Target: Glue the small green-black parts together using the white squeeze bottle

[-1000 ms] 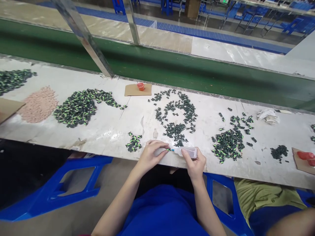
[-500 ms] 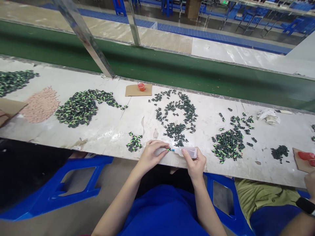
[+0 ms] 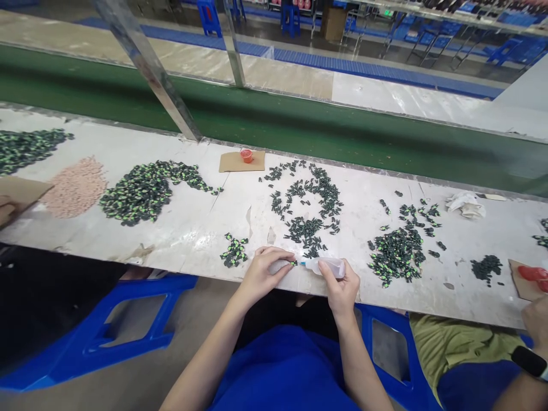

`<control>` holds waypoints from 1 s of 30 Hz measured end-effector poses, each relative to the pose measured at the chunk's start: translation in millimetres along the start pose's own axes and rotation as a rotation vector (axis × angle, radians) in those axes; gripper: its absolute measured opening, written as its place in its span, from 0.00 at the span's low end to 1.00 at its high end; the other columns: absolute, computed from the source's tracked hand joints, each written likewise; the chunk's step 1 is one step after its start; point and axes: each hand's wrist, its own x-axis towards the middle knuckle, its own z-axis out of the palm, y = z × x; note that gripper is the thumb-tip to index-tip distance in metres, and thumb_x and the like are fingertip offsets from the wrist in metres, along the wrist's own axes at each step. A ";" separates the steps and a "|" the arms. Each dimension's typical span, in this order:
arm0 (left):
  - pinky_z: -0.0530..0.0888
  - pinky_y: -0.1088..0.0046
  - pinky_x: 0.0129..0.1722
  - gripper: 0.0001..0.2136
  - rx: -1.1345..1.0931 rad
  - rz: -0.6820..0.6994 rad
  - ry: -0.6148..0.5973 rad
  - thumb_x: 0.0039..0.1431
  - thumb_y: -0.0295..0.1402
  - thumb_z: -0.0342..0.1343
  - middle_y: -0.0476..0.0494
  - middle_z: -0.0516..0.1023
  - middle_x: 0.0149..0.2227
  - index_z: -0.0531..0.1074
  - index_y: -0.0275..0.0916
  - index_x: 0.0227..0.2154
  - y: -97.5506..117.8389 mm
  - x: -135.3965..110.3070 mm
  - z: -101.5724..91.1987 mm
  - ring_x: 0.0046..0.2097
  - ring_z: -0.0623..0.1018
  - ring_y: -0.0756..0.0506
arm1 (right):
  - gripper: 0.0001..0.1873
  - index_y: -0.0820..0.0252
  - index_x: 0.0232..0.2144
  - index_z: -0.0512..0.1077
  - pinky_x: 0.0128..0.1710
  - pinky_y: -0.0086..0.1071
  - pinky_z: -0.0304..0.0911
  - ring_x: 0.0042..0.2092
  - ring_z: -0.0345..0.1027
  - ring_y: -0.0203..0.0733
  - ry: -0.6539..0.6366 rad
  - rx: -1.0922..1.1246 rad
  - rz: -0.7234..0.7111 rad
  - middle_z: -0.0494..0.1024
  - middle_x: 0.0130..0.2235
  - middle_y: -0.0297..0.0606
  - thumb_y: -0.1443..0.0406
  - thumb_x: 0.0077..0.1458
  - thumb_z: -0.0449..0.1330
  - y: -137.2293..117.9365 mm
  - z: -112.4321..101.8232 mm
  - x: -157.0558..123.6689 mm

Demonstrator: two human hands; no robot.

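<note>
**Tiny piece, gentle squeeze**

At the near edge of the tabletop, the left hand pinches one small piece, green and black, in a narrow grip of thumb and fingers. The right hand has its grip closed round a soft clear bottle. The bottle lies sideways, and its blue tip seems to touch the small piece.

To do this well, I think both wrists should rest on the tabletop edge so nothing shakes. Squeeze the bottle gently, so only a little comes out. Hold the small piece with fingers off the spot the tip meets. A little pile of like pieces lies just beside the left hand.
</note>
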 end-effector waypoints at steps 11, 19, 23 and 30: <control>0.66 0.60 0.50 0.05 -0.010 0.008 0.003 0.56 0.32 0.57 0.47 0.82 0.38 0.75 0.43 0.36 -1.5 0.6 1.6 0.43 0.79 0.43 | 0.20 0.59 0.17 0.62 0.21 0.26 0.52 0.21 0.52 0.31 -0.019 0.005 -0.006 0.59 0.17 0.26 0.54 0.48 0.63 -0.6 0.5 2.1; 0.68 0.59 0.49 0.07 0.001 0.055 -0.002 0.57 0.32 0.56 0.45 0.82 0.37 0.74 0.43 0.39 -5.7 0.1 4.2 0.42 0.79 0.43 | 0.16 0.60 0.27 0.67 0.25 0.30 0.61 0.25 0.64 0.36 0.180 0.254 0.039 0.71 0.23 0.32 0.54 0.48 0.63 5.6 -11.9 10.0; 0.71 0.59 0.48 0.08 0.023 0.112 0.034 0.58 0.33 0.56 0.43 0.81 0.40 0.74 0.44 0.40 -9.0 -0.7 7.1 0.44 0.78 0.42 | 0.22 0.57 0.30 0.62 0.35 0.35 0.67 0.34 0.73 0.43 0.220 0.256 0.001 0.76 0.30 0.37 0.56 0.38 0.69 10.1 -24.2 32.2; 0.73 0.59 0.46 0.06 0.061 0.225 0.084 0.58 0.34 0.56 0.41 0.79 0.40 0.76 0.43 0.36 -14.2 -0.3 10.0 0.46 0.76 0.41 | 0.27 0.58 0.35 0.67 0.40 0.41 0.64 0.36 0.71 0.47 0.290 -0.070 0.026 0.78 0.34 0.40 0.55 0.33 0.71 18.7 -33.8 66.5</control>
